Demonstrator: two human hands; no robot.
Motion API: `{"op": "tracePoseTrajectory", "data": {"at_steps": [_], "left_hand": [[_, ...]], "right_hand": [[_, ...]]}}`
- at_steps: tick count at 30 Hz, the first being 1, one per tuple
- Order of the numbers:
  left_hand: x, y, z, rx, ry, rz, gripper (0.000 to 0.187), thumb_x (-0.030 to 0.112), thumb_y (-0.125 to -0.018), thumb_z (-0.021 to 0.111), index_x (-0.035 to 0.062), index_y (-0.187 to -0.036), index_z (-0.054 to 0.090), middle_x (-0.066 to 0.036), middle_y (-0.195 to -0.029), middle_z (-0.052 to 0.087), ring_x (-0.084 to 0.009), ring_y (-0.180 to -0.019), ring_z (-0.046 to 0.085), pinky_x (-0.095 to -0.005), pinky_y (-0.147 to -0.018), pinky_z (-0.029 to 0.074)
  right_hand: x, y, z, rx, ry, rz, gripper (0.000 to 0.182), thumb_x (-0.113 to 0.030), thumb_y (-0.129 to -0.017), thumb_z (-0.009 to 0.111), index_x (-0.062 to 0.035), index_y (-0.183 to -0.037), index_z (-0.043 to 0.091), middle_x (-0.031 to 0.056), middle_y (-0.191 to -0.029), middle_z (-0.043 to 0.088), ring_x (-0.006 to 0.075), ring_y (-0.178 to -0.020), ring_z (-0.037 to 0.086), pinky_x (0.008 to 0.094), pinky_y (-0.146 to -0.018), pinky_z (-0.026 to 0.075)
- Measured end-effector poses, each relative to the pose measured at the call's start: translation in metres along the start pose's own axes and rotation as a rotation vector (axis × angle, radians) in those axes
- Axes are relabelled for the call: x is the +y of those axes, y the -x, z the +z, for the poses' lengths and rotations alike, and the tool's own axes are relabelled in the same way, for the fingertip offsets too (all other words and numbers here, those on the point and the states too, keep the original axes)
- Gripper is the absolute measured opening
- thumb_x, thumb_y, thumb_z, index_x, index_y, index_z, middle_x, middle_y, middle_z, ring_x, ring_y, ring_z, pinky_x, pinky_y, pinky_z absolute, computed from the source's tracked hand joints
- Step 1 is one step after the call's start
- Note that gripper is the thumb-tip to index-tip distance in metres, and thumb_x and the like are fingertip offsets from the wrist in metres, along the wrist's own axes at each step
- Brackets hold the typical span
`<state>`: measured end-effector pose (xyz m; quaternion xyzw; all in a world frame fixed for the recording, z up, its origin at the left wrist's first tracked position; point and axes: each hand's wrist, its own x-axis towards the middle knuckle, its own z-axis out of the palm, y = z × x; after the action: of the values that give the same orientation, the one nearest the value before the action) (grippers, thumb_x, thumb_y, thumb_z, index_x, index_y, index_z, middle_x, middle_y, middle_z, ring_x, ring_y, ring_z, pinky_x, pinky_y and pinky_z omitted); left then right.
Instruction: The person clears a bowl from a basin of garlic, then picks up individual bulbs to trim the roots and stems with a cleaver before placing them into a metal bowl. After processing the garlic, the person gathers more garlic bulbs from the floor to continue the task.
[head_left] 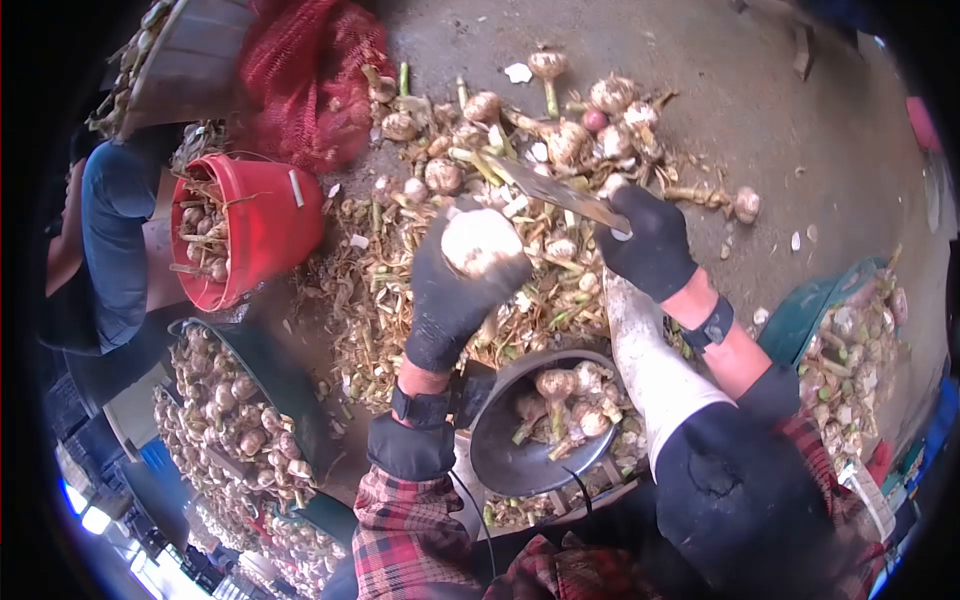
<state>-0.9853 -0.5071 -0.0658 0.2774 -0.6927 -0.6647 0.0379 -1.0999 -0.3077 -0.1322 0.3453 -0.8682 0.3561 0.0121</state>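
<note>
My left hand [440, 300], in a black glove, is closed around a white garlic bulb [482, 243]. To its right, my gloved right hand [650, 240] grips a knife [560, 195], whose blade points up and left, apart from the bulb. Below both hands lies a heap of cut stalks, roots and skins [385, 285]. A dark round bowl [487, 445] near my lap holds several garlic bulbs [556, 384] with stalk stubs. More dirty bulbs with stems [567, 145] lie on the floor beyond the knife.
A red bucket [270, 225] of garlic lies tilted at left, near a red mesh sack [310, 90] and another person's leg [118, 240]. Green tubs full of garlic stand at lower left [275, 385] and at right [805, 310]. Concrete floor [740, 120] stretches toward upper right.
</note>
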Motion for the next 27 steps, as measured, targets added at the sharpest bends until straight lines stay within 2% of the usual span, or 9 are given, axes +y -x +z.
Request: {"op": "tracePoseTrajectory", "data": {"at_steps": [3, 7, 11, 16, 17, 19, 21, 23, 27], "left_hand": [[0.0, -0.002, -0.007, 0.216, -0.013, 0.177, 0.051, 0.018, -0.074, 0.081, 0.0021, -0.115, 0.055, -0.006, -0.096, 0.063, -0.0153, -0.086, 0.063, -0.0275, -0.077, 0.053], [-0.014, 0.0, -0.02, 0.329, 0.456, 0.017, 0.043, 0.006, -0.086, 0.066, -0.0022, -0.123, 0.046, -0.014, -0.111, 0.059, -0.0259, -0.098, 0.063, -0.0393, -0.09, 0.055], [-0.031, 0.01, 0.003, 0.127, 0.906, 0.036, 0.039, 0.007, -0.088, 0.059, -0.0035, -0.122, 0.045, -0.02, -0.119, 0.056, -0.0333, -0.116, 0.056, -0.0479, -0.104, 0.046], [-0.014, 0.046, 0.022, -0.148, 1.713, -0.324, 0.038, 0.02, -0.09, 0.063, -0.0031, -0.117, 0.05, -0.021, -0.108, 0.06, -0.0332, -0.11, 0.059, -0.0485, -0.1, 0.049], [-0.035, 0.044, 0.018, -0.543, 1.515, -0.147, 0.055, 0.027, -0.086, 0.069, -0.0041, -0.126, 0.047, -0.021, -0.115, 0.058, -0.0319, -0.114, 0.057, -0.0446, -0.098, 0.049], [-0.007, 0.054, -0.005, -0.781, 0.997, -0.391, 0.069, 0.028, -0.08, 0.075, -0.0042, -0.133, 0.044, -0.02, -0.122, 0.057, -0.0296, -0.116, 0.056, -0.0403, -0.096, 0.049], [-0.024, 0.044, -0.033, -0.899, 0.706, -0.168, 0.071, 0.024, -0.073, 0.082, -0.0017, -0.13, 0.049, -0.013, -0.12, 0.06, -0.0239, -0.108, 0.061, -0.0352, -0.092, 0.049], [-0.047, 0.029, -0.071, -0.558, 0.223, -0.305, 0.054, 0.026, -0.077, 0.079, 0.0019, -0.121, 0.059, -0.01, -0.11, 0.064, -0.0208, -0.103, 0.063, -0.0341, -0.086, 0.052], [-0.097, -0.044, -0.111, 0.241, -0.479, -0.003, 0.032, 0.025, -0.086, 0.068, 0.0005, -0.106, 0.065, -0.012, -0.102, 0.068, -0.0225, -0.098, 0.065, -0.0336, -0.08, 0.053]], "right_hand": [[-0.012, -0.003, 0.006, 0.032, -0.113, 0.101, 0.015, -0.011, -0.072, 0.07, -0.0044, -0.082, 0.06, 0.0156, -0.068, 0.062, 0.034, -0.06, 0.063, 0.0407, -0.054, 0.05], [-0.035, 0.005, 0.011, -0.032, -0.424, 0.257, 0.01, -0.008, -0.078, 0.064, -0.0028, -0.072, 0.058, 0.0163, -0.059, 0.058, 0.0332, -0.051, 0.06, 0.0369, -0.049, 0.048], [-0.054, -0.003, 0.014, 0.019, -0.412, 0.211, 0.011, -0.009, -0.078, 0.064, -0.0031, -0.072, 0.056, 0.0168, -0.06, 0.057, 0.0347, -0.055, 0.06, 0.0376, -0.05, 0.047], [-0.033, 0.026, 0.032, -0.123, -0.238, 0.23, 0.009, -0.01, -0.076, 0.065, -0.0041, -0.076, 0.058, 0.0185, -0.067, 0.06, 0.0379, -0.061, 0.061, 0.0439, -0.054, 0.049], [-0.028, 0.031, 0.028, -0.203, -0.295, 0.172, 0.009, -0.011, -0.076, 0.065, -0.004, -0.077, 0.06, 0.0184, -0.065, 0.06, 0.0383, -0.061, 0.061, 0.044, -0.055, 0.05], [-0.02, 0.036, 0.033, -0.357, -0.166, 0.128, 0.01, -0.013, -0.077, 0.065, -0.0033, -0.077, 0.061, 0.0187, -0.065, 0.06, 0.0375, -0.061, 0.062, 0.0429, -0.056, 0.051], [-0.02, 0.033, 0.029, -0.371, -0.207, 0.098, 0.011, -0.013, -0.077, 0.065, -0.0028, -0.077, 0.061, 0.0189, -0.066, 0.061, 0.0372, -0.062, 0.062, 0.0426, -0.056, 0.051], [-0.023, 0.034, 0.026, -0.389, -0.256, 0.08, 0.012, -0.014, -0.077, 0.066, -0.0023, -0.076, 0.06, 0.0191, -0.066, 0.061, 0.0368, -0.062, 0.063, 0.0423, -0.056, 0.051], [-0.027, 0.029, 0.025, -0.4, -0.304, 0.21, 0.015, -0.015, -0.076, 0.068, -0.0018, -0.078, 0.061, 0.0187, -0.067, 0.063, 0.0364, -0.062, 0.064, 0.0407, -0.055, 0.051]]}}
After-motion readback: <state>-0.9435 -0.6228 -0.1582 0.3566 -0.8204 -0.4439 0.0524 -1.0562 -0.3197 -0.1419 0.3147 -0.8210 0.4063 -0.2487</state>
